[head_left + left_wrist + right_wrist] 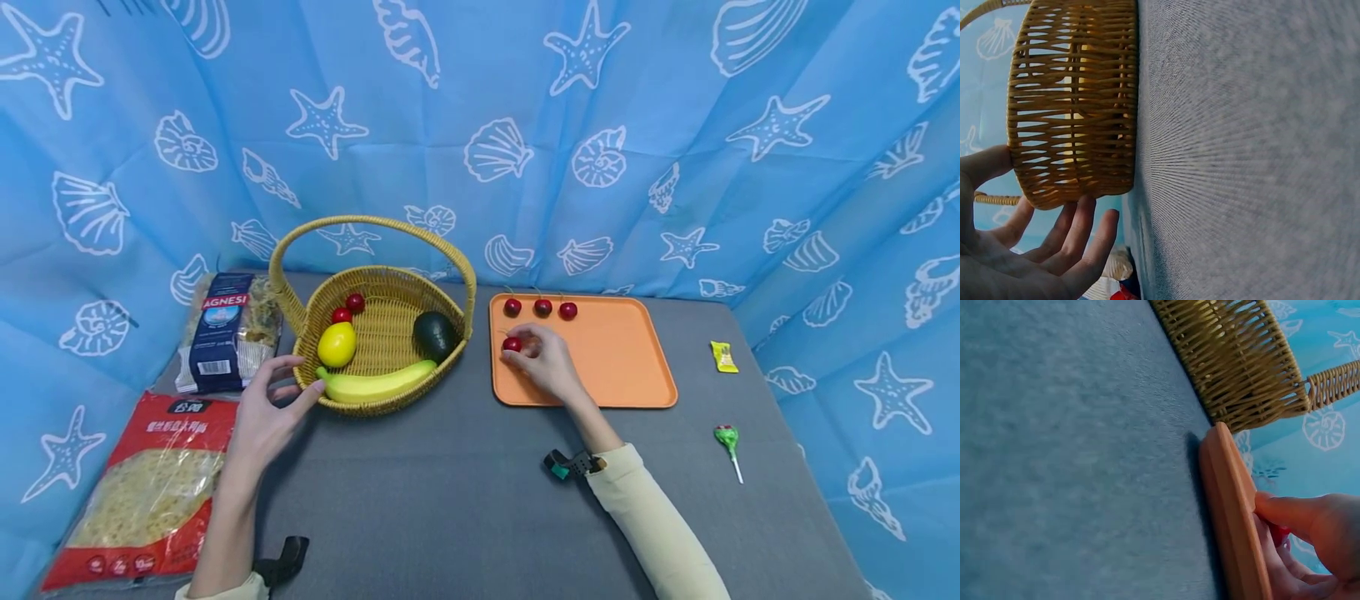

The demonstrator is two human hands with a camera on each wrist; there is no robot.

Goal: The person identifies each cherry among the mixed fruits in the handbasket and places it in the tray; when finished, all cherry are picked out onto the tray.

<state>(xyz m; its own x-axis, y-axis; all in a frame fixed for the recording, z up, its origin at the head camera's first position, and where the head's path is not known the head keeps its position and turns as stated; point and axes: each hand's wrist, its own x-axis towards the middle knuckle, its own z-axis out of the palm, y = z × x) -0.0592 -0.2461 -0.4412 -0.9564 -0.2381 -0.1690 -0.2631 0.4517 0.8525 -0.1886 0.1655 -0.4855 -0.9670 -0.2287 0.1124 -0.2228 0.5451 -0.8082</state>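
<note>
Red cherry [512, 343] between right fingers [525, 354]

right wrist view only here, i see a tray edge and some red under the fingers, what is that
Observer: A cherry, pinched by the right hand on the orange tray.
Operator: any more of them on the tray
Observer: Three more cherries in a row along the tray's far edge.
Operator: whats in the basket
Observer: The wicker basket holds a lemon, a banana, an avocado and two cherries.
Operator: and the other hand
Observer: The left hand is open at the basket's near-left rim, holding nothing.
</note>
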